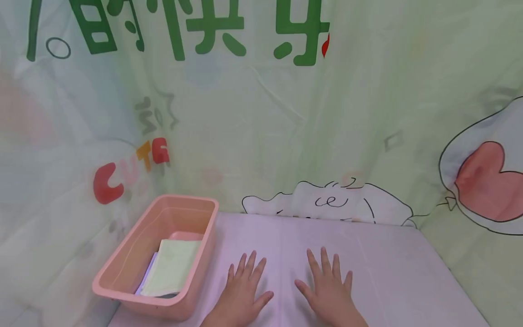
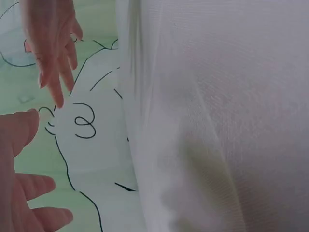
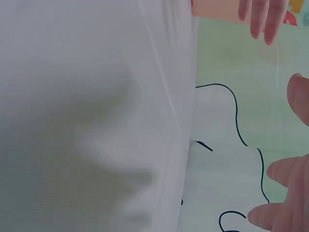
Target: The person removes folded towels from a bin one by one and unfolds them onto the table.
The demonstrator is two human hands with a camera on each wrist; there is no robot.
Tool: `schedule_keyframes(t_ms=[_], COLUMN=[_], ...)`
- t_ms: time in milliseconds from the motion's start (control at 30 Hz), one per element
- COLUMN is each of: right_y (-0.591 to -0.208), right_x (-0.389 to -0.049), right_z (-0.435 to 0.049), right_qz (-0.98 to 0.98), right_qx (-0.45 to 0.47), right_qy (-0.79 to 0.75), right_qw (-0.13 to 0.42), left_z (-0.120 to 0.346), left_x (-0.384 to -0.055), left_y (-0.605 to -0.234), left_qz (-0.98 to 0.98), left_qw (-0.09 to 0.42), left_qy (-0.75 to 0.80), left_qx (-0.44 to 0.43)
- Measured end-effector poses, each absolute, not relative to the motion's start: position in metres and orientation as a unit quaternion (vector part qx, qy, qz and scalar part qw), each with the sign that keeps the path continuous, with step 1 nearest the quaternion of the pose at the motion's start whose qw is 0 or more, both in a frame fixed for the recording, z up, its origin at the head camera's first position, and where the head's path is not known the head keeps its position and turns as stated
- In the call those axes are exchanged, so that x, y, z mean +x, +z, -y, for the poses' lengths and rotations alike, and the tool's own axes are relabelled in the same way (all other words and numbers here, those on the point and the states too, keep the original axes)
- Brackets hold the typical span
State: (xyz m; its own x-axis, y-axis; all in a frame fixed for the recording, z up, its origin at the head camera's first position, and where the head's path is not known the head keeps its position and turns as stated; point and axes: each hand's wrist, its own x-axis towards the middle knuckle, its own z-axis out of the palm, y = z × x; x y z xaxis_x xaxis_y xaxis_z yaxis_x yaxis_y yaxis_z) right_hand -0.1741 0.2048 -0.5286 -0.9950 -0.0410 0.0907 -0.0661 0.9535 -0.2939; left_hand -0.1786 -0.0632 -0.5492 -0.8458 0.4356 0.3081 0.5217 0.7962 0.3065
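Observation:
My left hand [image 1: 242, 290] is held over the pale lilac tabletop [image 1: 282, 240] with its fingers spread and nothing in it. To its right, my right hand [image 1: 330, 290] is spread the same way, also holding nothing. A pink plastic basin [image 1: 204, 259] stands left of the left hand, the nearest object to it. Inside the basin lies a folded pale cream cloth [image 1: 173, 265], with a purple piece [image 1: 147, 274] under its left edge and something dark grey partly hidden below. Each wrist view shows both hands in part, with a hand's shadow on the tabletop.
A pale green printed curtain [image 1: 261, 127] hangs behind the table, with green characters, a cartoon outline and a red heart. On the left, a whitish curtain [image 1: 53, 218] comes down close beside the basin.

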Motion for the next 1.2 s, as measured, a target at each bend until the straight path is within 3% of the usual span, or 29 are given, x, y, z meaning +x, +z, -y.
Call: schedule_keyframes(t_ms=[300, 533, 1200], right_y=[-0.506, -0.493, -0.477], right_x=[-0.184, -0.190, -0.214], right_z=[-0.204, -0.204, -0.193], right_qz=[0.983, 0.972, 0.927], right_qx=[0.024, 0.051, 0.128], right_qy=[0.183, 0.228, 0.347], right_qw=[-0.004, 0.014, 0.060], left_z=[0.072, 0.079, 0.113], left_x=[-0.182, -0.180, -0.155], left_y=[-0.536, -0.519, -0.444], left_qz=[0.912, 0.885, 0.840], left_qw=[0.228, 0.299, 0.394], left_qy=[-0.192, -0.193, -0.217], left_qx=[-0.281, -0.300, -0.303])
